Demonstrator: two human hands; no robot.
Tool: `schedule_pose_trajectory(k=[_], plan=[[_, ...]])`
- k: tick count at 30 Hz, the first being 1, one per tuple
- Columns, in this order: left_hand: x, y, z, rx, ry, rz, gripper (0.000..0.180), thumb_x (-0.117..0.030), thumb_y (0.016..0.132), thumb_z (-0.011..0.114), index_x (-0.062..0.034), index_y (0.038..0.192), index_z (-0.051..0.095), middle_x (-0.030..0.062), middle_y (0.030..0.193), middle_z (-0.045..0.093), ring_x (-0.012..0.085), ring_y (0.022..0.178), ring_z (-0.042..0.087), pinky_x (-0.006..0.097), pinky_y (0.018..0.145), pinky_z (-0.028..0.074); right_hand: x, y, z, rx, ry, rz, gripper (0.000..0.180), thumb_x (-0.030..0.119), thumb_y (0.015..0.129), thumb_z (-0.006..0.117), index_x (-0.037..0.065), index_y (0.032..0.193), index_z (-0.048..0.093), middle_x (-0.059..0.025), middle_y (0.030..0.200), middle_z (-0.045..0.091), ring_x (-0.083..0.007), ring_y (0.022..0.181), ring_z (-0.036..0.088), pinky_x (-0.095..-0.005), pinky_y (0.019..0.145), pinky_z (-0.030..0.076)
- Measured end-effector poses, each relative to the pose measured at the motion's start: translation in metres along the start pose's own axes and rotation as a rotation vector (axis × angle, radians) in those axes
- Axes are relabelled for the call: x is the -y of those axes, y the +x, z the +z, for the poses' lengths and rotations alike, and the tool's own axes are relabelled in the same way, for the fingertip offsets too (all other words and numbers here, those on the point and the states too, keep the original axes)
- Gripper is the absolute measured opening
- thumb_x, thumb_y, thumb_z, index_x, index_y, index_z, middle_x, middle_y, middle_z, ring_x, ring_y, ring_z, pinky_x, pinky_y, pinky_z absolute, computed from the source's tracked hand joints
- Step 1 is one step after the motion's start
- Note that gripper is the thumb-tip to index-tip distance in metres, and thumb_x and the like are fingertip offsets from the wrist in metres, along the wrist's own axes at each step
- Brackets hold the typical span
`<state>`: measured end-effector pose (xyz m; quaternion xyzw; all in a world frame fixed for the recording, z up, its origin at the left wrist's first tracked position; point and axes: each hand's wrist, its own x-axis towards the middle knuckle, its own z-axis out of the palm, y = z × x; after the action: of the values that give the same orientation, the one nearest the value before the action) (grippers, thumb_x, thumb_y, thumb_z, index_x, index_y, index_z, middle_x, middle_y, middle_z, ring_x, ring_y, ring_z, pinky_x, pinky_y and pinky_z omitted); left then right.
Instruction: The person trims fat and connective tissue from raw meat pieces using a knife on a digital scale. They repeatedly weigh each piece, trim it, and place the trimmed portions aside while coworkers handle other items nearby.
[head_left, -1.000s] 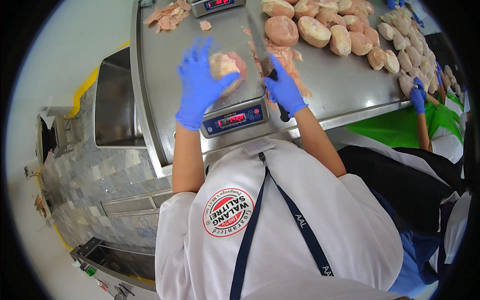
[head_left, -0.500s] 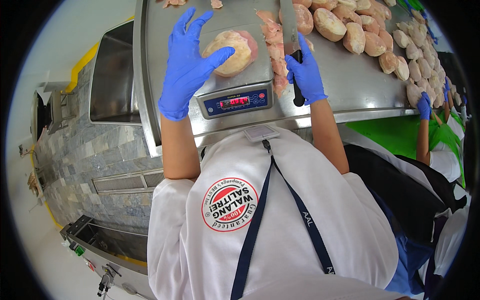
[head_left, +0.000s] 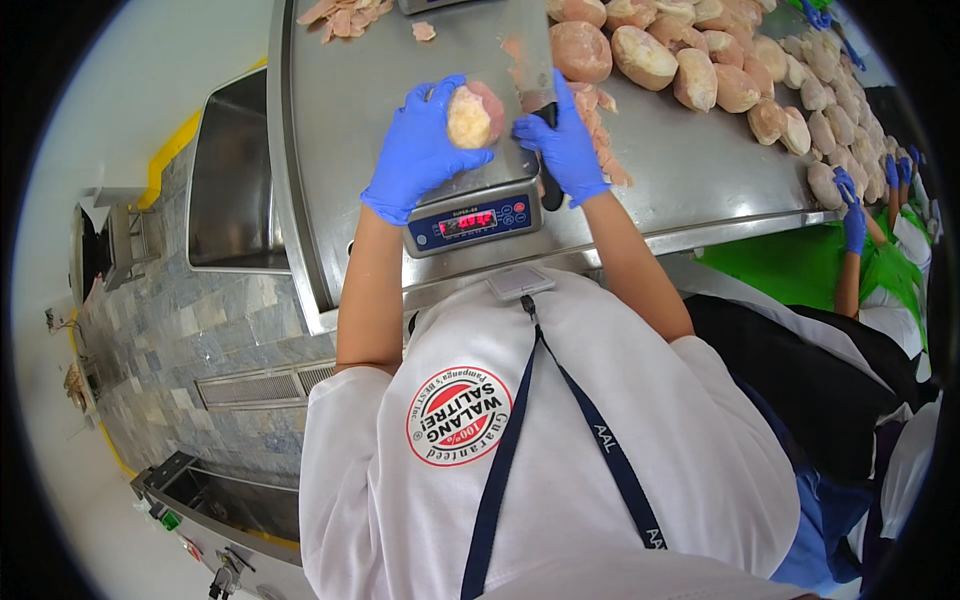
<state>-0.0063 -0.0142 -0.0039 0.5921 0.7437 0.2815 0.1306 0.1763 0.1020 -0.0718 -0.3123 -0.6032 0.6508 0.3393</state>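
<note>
My left hand (head_left: pixel 412 150), in a blue glove, is closed around a rounded piece of pale pink meat (head_left: pixel 472 118) with a yellowish side. That piece is over the metal plate of a digital scale (head_left: pixel 475 222), whose red display is lit; whether it touches the plate is hard to tell. Gloved in blue too, my right hand (head_left: pixel 572 150) grips a knife (head_left: pixel 535 65) by its black handle. The broad blade points away from me, along the right side of the scale. Thin meat trimmings (head_left: pixel 605 140) lie just beyond the right hand.
Many rounded meat pieces (head_left: pixel 643 57) spread across the steel table (head_left: pixel 690 165) to the right. More trimmings (head_left: pixel 345 15) and another device's edge (head_left: pixel 435 4) are at the far side. A steel basin (head_left: pixel 235 170) stands left. Gloved co-workers (head_left: pixel 853 220) handle meat at the far right.
My left hand was spread open beside the meat; now its fingers have closed around it. My right hand has brought the knife leftward, nearer the scale.
</note>
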Motion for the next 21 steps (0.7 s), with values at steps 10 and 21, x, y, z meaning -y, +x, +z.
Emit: schedule_pose_trajectory(k=[10, 21], plan=[[0.046, -0.006, -0.013, 0.068, -0.827, -0.245, 0.075, -0.031, 0.082, 0.078, -0.0023, 0.144, 0.047, 0.0163, 0.132, 0.061, 0.0263, 0.116, 0.062, 0.038, 0.102, 0.049, 0.017, 0.022, 0.024, -0.004, 0.298, 0.148, 0.086, 0.000, 0.094, 0.056, 0.016, 0.163, 0.009, -0.0132, 0.103, 0.067, -0.0169, 0.083, 0.068, -0.0297, 0.066, 0.057], [0.020, -0.021, -0.011, -0.224, -0.291, -0.186, 0.079, -0.035, 0.079, 0.083, 0.0042, 0.140, 0.052, 0.0199, 0.124, 0.066, 0.0275, 0.116, 0.063, 0.036, 0.099, 0.050, 0.031, -0.009, 0.005, 0.267, -0.321, -0.081, 0.071, 0.011, 0.097, 0.063, 0.017, 0.160, 0.030, -0.0093, 0.103, 0.063, -0.0158, 0.079, 0.063, -0.0316, 0.074, 0.054]])
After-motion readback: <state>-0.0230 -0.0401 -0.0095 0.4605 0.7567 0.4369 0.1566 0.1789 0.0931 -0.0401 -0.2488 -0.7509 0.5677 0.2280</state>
